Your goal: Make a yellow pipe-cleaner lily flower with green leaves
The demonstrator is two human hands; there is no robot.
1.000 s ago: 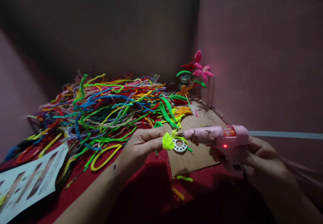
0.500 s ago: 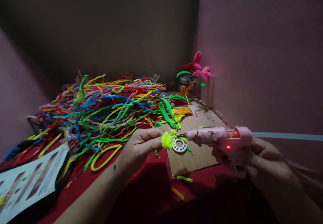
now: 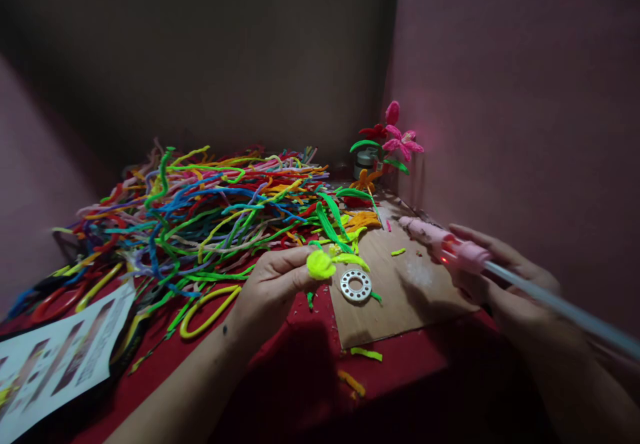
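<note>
Between thumb and fingers, my left hand [image 3: 280, 281] pinches a bright yellow pipe-cleaner flower piece [image 3: 321, 265] above the left edge of a cardboard sheet [image 3: 400, 304]. My right hand [image 3: 505, 277] is wrapped round a pink hot glue gun [image 3: 445, 243] with its red light lit. The gun's nozzle points away toward the back of the board, apart from the yellow piece. A clear glue stick [image 3: 560, 307] juts from the gun's rear. Just right of my left hand, a silver ring with holes [image 3: 356, 287] lies on the cardboard, beside a yellow-green petal [image 3: 353, 261].
A large heap of coloured pipe cleaners [image 3: 225, 204] fills the left and back. Yellow-handled scissors [image 3: 207, 314] and a printed sheet [image 3: 65, 357] lie at left. Green leaves [image 3: 330, 224], a pink flower [image 3: 403, 141] and a jar [image 3: 366, 161] stand near the corner wall.
The glue gun has swung away from the yellow piece, to the right and back, and its rear with the glue stick now shows. My left hand has shifted slightly left with the piece.
</note>
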